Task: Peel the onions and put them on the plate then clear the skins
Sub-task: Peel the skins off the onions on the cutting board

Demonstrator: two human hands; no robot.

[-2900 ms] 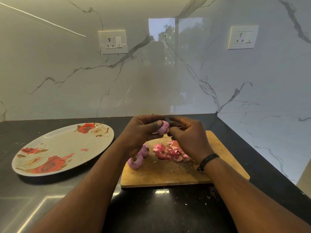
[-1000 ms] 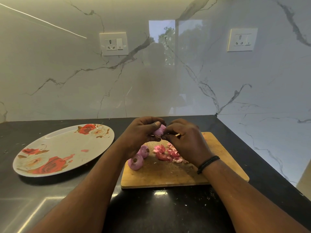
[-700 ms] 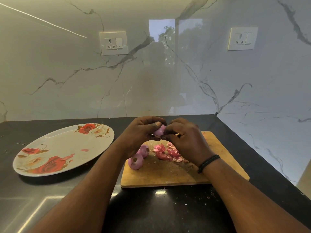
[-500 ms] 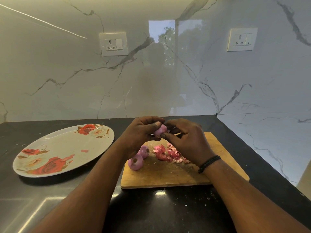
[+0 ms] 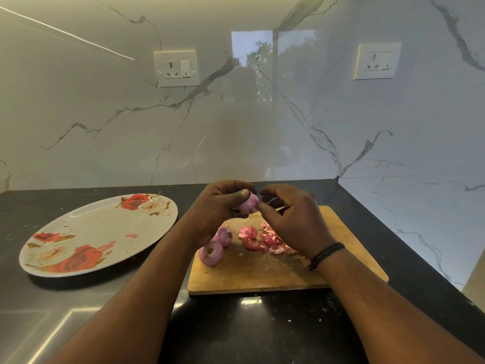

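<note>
Peeling continues: left hand (image 5: 219,203) still holds the small pink onion (image 5: 249,203) above the wooden board's (image 5: 262,277) far edge, while right-hand fingertips (image 5: 262,206), lately curled tight, now pinch its skin. The rose-patterned plate (image 5: 78,224) holds no onions yet.

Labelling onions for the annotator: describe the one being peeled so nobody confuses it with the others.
Find the wooden cutting board on the black counter. Above its far edge, the left hand grips a small pale pink onion, with the right hand working at its side. Unlike the two onions lying on the board beside the skins, it is held in the air.
</note>
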